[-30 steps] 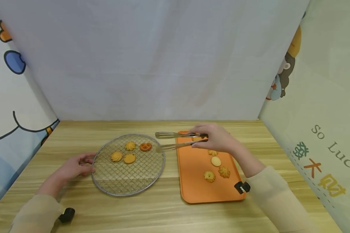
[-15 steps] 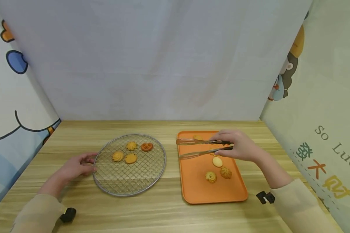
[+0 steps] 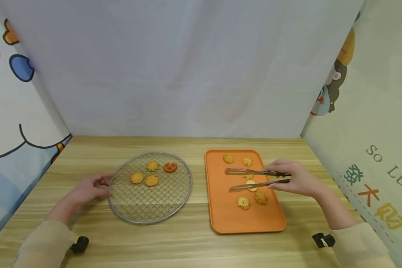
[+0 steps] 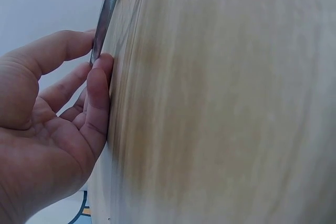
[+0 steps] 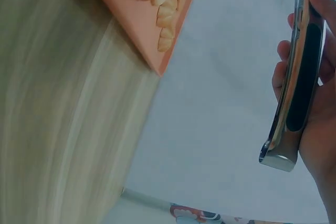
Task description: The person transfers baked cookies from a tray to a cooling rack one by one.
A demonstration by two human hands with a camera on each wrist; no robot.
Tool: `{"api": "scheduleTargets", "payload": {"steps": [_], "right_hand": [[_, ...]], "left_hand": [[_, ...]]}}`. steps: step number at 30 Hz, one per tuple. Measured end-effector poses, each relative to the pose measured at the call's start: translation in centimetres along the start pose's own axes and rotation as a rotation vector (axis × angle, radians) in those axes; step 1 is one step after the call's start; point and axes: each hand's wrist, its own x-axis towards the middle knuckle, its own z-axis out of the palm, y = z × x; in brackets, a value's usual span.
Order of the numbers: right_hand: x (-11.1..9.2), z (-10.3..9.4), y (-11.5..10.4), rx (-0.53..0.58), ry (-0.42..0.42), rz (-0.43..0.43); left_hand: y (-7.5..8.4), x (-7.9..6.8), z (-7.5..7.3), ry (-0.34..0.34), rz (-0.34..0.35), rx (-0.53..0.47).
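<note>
My left hand (image 3: 88, 190) pinches the left rim of a round wire rack (image 3: 147, 205); the left wrist view shows the thumb above the rim (image 4: 106, 17) and fingertips below it. On the rack lie a swirl cookie (image 3: 136, 178), a ridged cookie (image 3: 152, 165), a round cookie (image 3: 152, 181) and a pretzel (image 3: 169, 167). My right hand (image 3: 302, 179) grips metal tongs (image 3: 254, 172) by their dark handles. Their tips are spread apart above an orange tray (image 3: 242, 224), with nothing between them. Several cookies lie on the tray, including a pale one (image 3: 251, 186) partly behind the lower tong arm.
Both rack and tray rest on a wooden table (image 3: 154, 245), with a gap of bare wood between them. A pale curtain (image 3: 187, 74) hangs along the back edge. Printed panels (image 3: 372, 111) stand at either side. Small black devices sit at both cuffs.
My right hand has moved right with the tongs, from between the rack and tray to over the tray's cookies. The left hand keeps its place at the rack's rim.
</note>
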Motion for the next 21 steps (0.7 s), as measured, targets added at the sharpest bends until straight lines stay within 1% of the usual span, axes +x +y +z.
{"api": "scheduleTargets", "payload": {"steps": [5,9,16,21], "right_hand": [[-1.6,0.0,0.9,-0.006,-0.038,0.028],[-2.6,0.3,1.6,-0.032,-0.061,0.046],[-4.2,0.9,2.3,-0.039,-0.104,0.103],[-4.9,1.3,2.8,-0.038,-0.143,0.096]], "left_hand": [[0.1,0.1,-0.1,0.007,-0.004,0.007],[0.2,0.0,-0.2,0.007,-0.011,0.012],[0.0,0.2,-0.2,0.002,-0.006,0.018],[-0.2,0.2,-0.2,0.002,0.004,0.008]]}}
